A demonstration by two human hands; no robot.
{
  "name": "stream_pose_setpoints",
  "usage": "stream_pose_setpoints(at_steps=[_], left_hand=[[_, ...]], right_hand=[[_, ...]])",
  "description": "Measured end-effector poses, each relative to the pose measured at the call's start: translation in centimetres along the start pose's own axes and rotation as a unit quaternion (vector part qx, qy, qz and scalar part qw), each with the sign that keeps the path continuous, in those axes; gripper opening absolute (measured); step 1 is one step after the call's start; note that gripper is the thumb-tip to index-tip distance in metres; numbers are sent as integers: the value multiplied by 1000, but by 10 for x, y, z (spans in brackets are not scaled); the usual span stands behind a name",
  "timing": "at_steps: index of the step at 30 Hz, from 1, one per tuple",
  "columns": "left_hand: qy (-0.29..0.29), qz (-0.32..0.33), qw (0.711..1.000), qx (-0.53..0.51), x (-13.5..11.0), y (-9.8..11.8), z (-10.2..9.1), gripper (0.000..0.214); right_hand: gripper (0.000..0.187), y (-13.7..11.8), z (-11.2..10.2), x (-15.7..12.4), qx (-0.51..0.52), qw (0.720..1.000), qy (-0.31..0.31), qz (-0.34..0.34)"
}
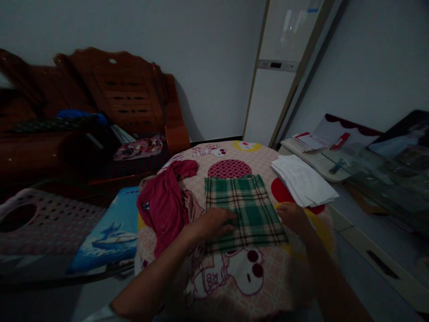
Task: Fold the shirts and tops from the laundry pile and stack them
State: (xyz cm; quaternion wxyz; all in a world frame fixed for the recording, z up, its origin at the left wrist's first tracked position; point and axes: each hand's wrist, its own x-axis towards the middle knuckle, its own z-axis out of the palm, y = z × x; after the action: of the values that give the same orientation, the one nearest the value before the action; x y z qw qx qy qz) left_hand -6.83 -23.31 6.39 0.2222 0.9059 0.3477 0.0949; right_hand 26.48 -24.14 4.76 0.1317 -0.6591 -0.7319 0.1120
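A green plaid cloth [248,205] with black and cream lines lies folded flat on a round table. My left hand [219,222] rests over its left part, the fingers stretched out and apart. At the cloth's right edge is my right hand [292,216], its fingers bent inward; dimness hides whether they pinch the edge. Left of the cloth lies a crumpled dark pink garment [166,205], with a brownish pink piece of fabric [192,205] beside it. A folded stack of white cloth [303,181] sits at the table's right side.
A patterned tablecloth [241,279] covers the table. To the left stand a carved wooden sofa [127,98] and a low seat with a blue boat-print cover [112,237]. A tall white air conditioner [275,89] is behind; on the right, a cabinet [335,167] holds papers and glass.
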Motion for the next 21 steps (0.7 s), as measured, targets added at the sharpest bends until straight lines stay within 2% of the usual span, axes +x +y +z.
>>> stream_pose_setpoints(at_steps=[2, 4, 8, 13, 16, 21], left_hand=[[47, -15, 999, 5, 32, -5, -2, 36], [84, -29, 996, 9, 63, -9, 5, 38], [78, -28, 996, 40, 99, -15, 26, 47], [64, -35, 995, 70, 106, -20, 38, 53], [67, -28, 995, 68, 105, -25, 38, 53], [67, -39, 992, 98, 102, -36, 41, 52]], right_hand=[[31, -6, -1, 24, 5, 998, 59, 9], [31, -14, 2, 50, 9, 995, 103, 12], [34, -27, 14, 101, -35, 990, 125, 47], [30, -35, 25, 142, -88, 984, 103, 111], [23, -33, 29, 154, -112, 984, 84, 115], [24, -25, 33, 166, -129, 982, 72, 119]])
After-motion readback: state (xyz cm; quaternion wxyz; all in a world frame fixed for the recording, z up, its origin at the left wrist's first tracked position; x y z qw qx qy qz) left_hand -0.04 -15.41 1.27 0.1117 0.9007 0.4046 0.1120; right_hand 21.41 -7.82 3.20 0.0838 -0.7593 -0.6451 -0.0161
